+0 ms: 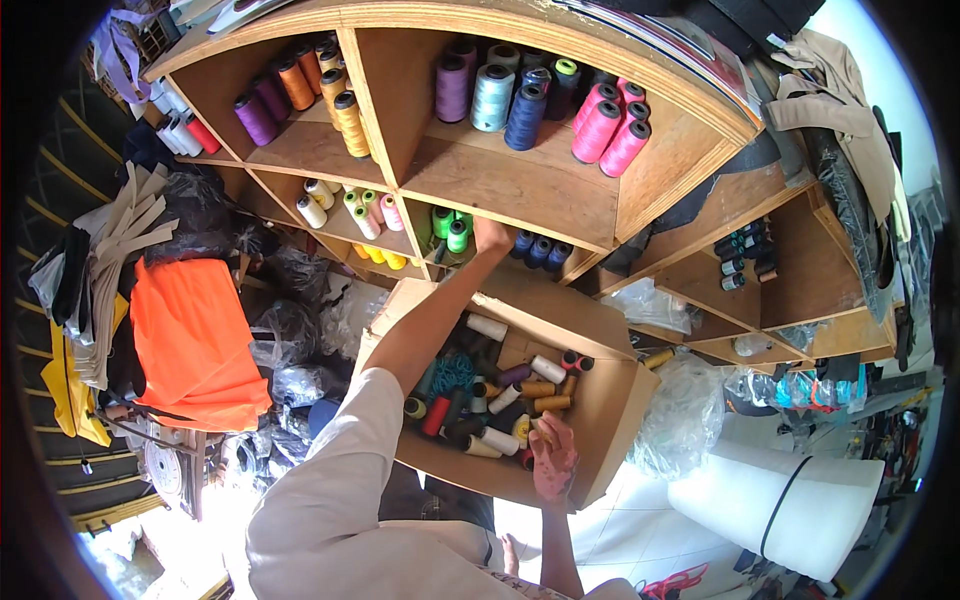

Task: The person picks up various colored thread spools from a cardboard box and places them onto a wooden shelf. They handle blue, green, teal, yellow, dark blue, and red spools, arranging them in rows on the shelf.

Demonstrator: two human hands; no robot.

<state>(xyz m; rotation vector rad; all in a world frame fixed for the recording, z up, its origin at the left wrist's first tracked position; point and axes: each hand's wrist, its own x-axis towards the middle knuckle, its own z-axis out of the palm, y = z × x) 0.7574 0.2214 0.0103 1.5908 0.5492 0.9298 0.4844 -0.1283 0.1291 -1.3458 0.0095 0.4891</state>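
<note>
My left arm, in a pale sleeve, stretches up across a cardboard box [618, 400]. My left hand [490, 236] reaches into a lower shelf compartment, beside green thread spools [457, 236] and dark blue spools [540, 250]; its fingers are hidden there. Over the box's near side, my right hand [554, 462] has its fingers curled, next to a yellow spool [521, 430]. What it grips is hard to make out. Inside the box lie mixed spools, among them a white spool [499, 440], a red spool [436, 415] and a tangle of teal yarn [453, 373].
A wooden shelf unit [500, 180] holds thread cones, including pink cones [597, 130] and purple cones [452, 88]. Orange fabric [195, 340] and plastic bags crowd the left. Clear plastic wrap [685, 415] and a white foam roll [775, 510] lie to the right.
</note>
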